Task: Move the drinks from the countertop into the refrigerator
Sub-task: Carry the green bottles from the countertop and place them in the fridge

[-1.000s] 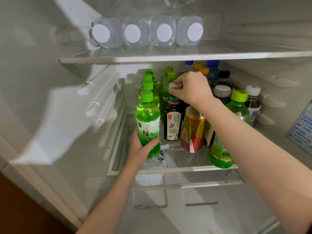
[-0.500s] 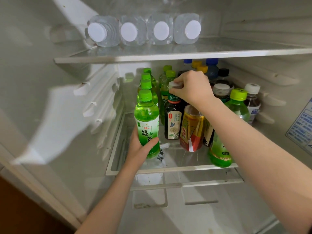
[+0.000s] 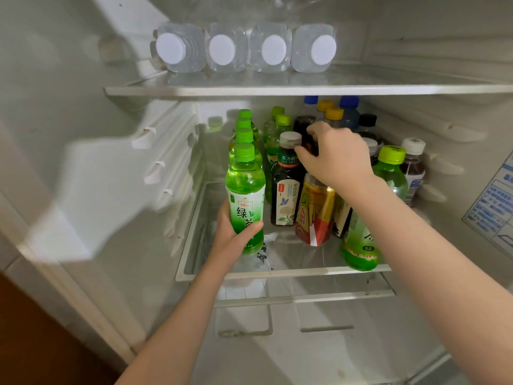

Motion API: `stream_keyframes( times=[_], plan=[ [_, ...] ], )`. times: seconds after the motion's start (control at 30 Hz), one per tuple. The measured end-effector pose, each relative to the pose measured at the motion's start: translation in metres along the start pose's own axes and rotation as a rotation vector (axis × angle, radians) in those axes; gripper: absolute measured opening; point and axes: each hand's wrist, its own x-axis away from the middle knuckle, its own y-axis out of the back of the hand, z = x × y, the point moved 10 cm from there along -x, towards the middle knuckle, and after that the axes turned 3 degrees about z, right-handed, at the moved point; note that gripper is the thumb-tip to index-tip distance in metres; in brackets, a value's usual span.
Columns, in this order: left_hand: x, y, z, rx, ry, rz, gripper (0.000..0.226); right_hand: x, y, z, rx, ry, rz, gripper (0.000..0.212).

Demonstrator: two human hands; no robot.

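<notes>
The left hand's (image 3: 232, 241) fingers wrapped a green tea bottle (image 3: 245, 195), upright at the front left of the refrigerator's (image 3: 83, 140) glass shelf (image 3: 283, 273). The right hand's (image 3: 337, 158) fingers clasped a dark bottle (image 3: 303, 125) farther back.

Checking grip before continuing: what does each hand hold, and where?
Left hand grips the green-capped plastic green tea bottle round its lower label; right hand pinches the top of a dark plastic bottle.

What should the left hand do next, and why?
Probably set the green tea bottle down on the glass shelf and release. The left hand grips it upright at the front of the green-capped row, in line with it; I cannot tell whether its base already rests on the shelf.
</notes>
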Motion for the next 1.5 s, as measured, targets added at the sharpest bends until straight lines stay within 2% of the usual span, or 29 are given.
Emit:
stream_keyframes(
  times=[0.2, 0.4, 0.63, 0.8, 0.9, 1.07, 1.17, 1.27, 1.37, 1.43, 1.5],
  plan=[
    [-0.003, 0.002, 0.001, -0.02, 0.016, -0.016, 0.063, 0.027, -0.003, -0.005, 0.132, 0.013, 0.1, 0.03],
    [-0.004, -0.002, -0.003, 0.038, -0.039, 0.036, 0.063, 0.041, 0.006, -0.003, 0.035, 0.058, 0.093, 0.033],
    [0.002, 0.002, -0.004, 0.039, -0.059, -0.008, 0.084, 0.053, 0.018, -0.003, -0.143, 0.057, 0.124, 0.035],
    [0.003, 0.002, -0.002, 0.028, -0.047, -0.012, 0.1, 0.054, 0.022, -0.002, -0.183, 0.055, 0.137, 0.035],
    [0.006, 0.01, -0.002, 0.065, -0.057, -0.102, 0.104, 0.051, 0.02, -0.003, -0.18, 0.069, 0.171, 0.037],
    [0.02, 0.025, -0.015, 0.034, -0.181, -0.289, 0.085, 0.053, 0.014, -0.001, -0.142, 0.123, 0.142, 0.034],
    [0.019, 0.023, -0.015, 0.03, -0.202, -0.279, 0.082, 0.06, 0.019, -0.001, -0.145, 0.161, 0.064, 0.035],
    [0.013, 0.015, -0.008, 0.031, -0.174, -0.18, 0.09, 0.072, 0.041, -0.013, -0.188, 0.136, -0.165, 0.031],
    [0.004, 0.009, -0.005, 0.186, -0.137, -0.126, 0.096, 0.092, 0.058, -0.032, -0.231, 0.054, -0.408, 0.026],
    [0.002, 0.009, -0.001, 0.262, -0.116, -0.126, 0.097, 0.105, 0.063, -0.041, -0.215, 0.005, -0.511, 0.027],
    [0.007, 0.015, -0.004, 0.19, -0.153, -0.203, 0.092, 0.112, 0.06, -0.05, -0.239, -0.061, -0.531, 0.032]
  ],
)
